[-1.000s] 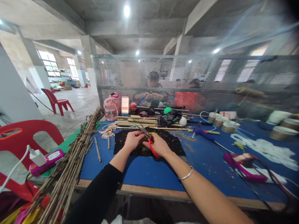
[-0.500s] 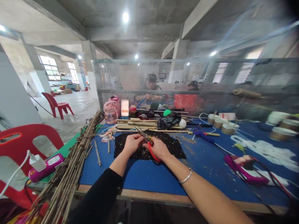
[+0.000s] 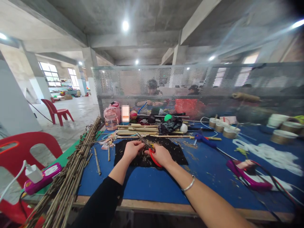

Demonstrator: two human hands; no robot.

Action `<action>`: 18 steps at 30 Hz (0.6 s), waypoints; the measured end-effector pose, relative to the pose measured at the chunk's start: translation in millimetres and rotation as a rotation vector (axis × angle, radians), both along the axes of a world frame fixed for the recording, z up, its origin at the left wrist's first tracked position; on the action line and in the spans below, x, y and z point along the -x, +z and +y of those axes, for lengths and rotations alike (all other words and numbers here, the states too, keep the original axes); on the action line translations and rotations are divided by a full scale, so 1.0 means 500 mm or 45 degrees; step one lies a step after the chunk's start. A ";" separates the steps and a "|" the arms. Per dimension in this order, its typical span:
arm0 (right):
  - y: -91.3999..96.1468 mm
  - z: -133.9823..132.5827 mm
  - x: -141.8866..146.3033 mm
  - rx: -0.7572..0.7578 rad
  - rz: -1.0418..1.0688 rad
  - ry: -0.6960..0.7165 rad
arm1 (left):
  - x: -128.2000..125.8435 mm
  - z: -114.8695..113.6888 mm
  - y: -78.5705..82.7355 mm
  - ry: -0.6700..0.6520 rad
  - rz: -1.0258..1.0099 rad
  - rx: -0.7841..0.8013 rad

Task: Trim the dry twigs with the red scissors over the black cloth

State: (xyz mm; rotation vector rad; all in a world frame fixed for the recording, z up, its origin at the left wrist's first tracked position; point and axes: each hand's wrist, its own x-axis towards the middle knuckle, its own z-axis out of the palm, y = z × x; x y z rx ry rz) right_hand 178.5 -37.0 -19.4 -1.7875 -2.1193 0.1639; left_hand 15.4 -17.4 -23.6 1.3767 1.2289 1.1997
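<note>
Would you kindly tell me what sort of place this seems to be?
Likely a craft workshop: dry stalks lie at the left of the blue worktop, and the right hand holds red-handled scissors over a debris-strewn black cloth.

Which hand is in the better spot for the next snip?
Probably the right hand: it grips the red-handled scissors over the black cloth. The left hand sits close beside them, pinched, without the handles, so it seems less ready. I can't tell what it holds.
</note>
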 end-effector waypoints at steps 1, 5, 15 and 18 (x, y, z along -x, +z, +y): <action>-0.001 0.001 -0.001 -0.002 -0.004 0.001 | 0.000 0.000 0.001 0.013 0.005 0.016; -0.002 0.002 -0.003 0.032 -0.004 -0.011 | -0.002 -0.004 0.007 0.078 0.014 0.086; -0.001 -0.008 0.001 -0.070 0.040 0.052 | -0.004 0.000 0.000 0.091 0.014 -0.044; -0.009 -0.003 0.002 -0.139 0.056 0.099 | -0.005 -0.003 0.003 0.074 -0.001 -0.056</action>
